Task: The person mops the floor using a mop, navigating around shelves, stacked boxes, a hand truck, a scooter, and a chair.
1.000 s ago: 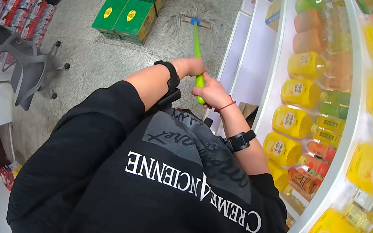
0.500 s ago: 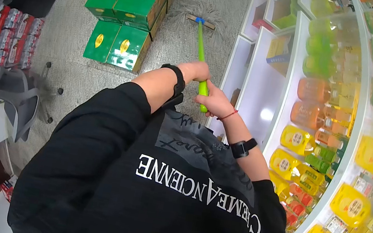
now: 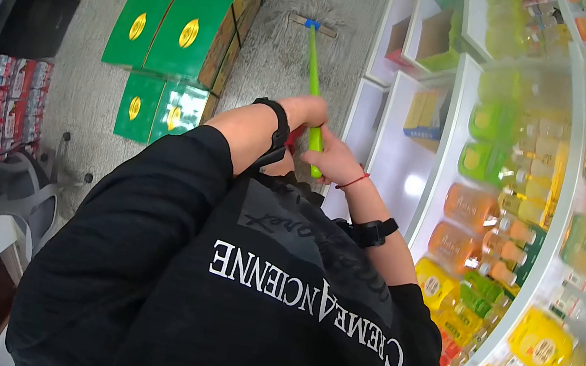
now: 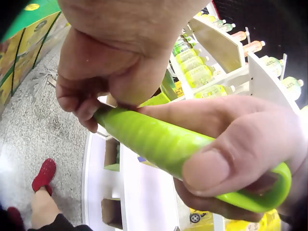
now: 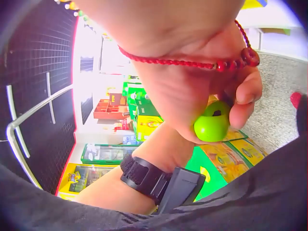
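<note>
A mop with a bright green handle [image 3: 313,70] reaches away from the body, its grey string head [image 3: 325,16] spread on the floor around a blue joint. My left hand [image 3: 307,110] grips the handle higher up, its fingers curled round. Just below it, my right hand [image 3: 337,162] grips the end of the handle. In the left wrist view the ribbed green grip [image 4: 154,139] shows between both hands, with the right thumb along it and a loop at its end. The right wrist view shows the rounded green end [image 5: 211,126] poking out of the right hand [image 5: 192,91].
Green cartons [image 3: 180,24] are stacked left of the mop. White shelves [image 3: 399,158] with bottles line the right side. A grey chair [image 3: 5,189] and red-and-white packs [image 3: 4,104] are at the left. A red shoe [image 4: 44,174] is on the grey floor.
The cartons, chair and shelves have shifted down in the head view, with more shelving visible ahead. Both hands keep their grip, and the mop head stays out in front.
</note>
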Action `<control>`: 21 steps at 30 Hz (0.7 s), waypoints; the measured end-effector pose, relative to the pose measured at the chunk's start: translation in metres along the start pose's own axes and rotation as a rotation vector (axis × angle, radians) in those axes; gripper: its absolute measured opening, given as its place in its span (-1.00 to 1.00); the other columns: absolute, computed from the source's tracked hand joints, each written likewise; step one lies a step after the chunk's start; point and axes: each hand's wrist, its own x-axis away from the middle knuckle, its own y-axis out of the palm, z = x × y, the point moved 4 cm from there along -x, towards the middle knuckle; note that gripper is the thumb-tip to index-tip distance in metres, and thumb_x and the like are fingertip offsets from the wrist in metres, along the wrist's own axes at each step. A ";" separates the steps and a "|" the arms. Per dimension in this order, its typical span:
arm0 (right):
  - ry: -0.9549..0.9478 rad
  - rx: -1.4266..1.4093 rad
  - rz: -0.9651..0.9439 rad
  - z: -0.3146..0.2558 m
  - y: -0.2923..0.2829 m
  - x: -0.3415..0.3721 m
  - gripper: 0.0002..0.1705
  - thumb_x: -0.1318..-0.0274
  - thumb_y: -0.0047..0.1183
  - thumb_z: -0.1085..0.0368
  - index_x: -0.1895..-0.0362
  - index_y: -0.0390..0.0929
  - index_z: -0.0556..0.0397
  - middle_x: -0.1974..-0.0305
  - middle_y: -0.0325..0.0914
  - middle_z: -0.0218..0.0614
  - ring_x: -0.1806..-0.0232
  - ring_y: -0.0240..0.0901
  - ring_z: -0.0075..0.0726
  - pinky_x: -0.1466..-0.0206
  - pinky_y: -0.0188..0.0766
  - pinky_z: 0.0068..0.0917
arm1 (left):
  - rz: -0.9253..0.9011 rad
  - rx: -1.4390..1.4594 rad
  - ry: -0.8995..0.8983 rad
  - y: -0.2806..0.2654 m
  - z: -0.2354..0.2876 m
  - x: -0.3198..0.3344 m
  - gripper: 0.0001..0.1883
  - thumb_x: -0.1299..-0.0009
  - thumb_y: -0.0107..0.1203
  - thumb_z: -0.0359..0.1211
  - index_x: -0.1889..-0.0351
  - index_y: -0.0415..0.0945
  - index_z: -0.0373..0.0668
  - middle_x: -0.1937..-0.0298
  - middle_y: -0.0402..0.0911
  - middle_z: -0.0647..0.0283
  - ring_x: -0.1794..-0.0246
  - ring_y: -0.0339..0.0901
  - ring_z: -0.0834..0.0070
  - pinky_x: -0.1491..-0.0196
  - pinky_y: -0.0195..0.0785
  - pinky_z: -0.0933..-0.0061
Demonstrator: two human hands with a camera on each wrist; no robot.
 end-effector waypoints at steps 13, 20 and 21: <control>-0.078 0.066 -0.108 -0.081 -0.166 -0.139 -0.26 0.21 0.05 0.19 -0.06 0.01 0.23 0.64 0.39 -0.23 0.77 0.36 -0.39 0.77 0.29 -0.54 | -0.017 -0.015 -0.065 -0.156 -0.103 -0.113 -0.75 -0.17 -0.11 -0.23 0.41 0.53 -0.16 0.42 0.52 0.03 0.36 0.49 0.09 0.25 0.31 0.19; -0.125 0.216 -0.052 -0.126 -0.238 -0.180 -0.22 0.27 0.05 0.17 -0.05 0.04 0.31 0.46 0.47 0.01 0.61 0.47 -0.14 0.58 0.44 -0.39 | 0.008 0.345 -0.250 -0.227 -0.142 -0.160 -0.68 -0.19 -0.08 -0.17 0.42 0.55 -0.23 0.39 0.54 0.00 0.36 0.48 0.10 0.25 0.30 0.22; -0.056 0.180 -0.092 -0.135 -0.246 -0.184 -0.21 0.25 0.05 0.21 -0.07 0.00 0.30 0.48 0.47 -0.02 0.64 0.47 -0.16 0.62 0.44 -0.39 | 0.010 0.347 -0.248 -0.239 -0.147 -0.164 -0.68 -0.19 -0.08 -0.17 0.42 0.55 -0.23 0.39 0.54 0.00 0.36 0.48 0.10 0.25 0.30 0.22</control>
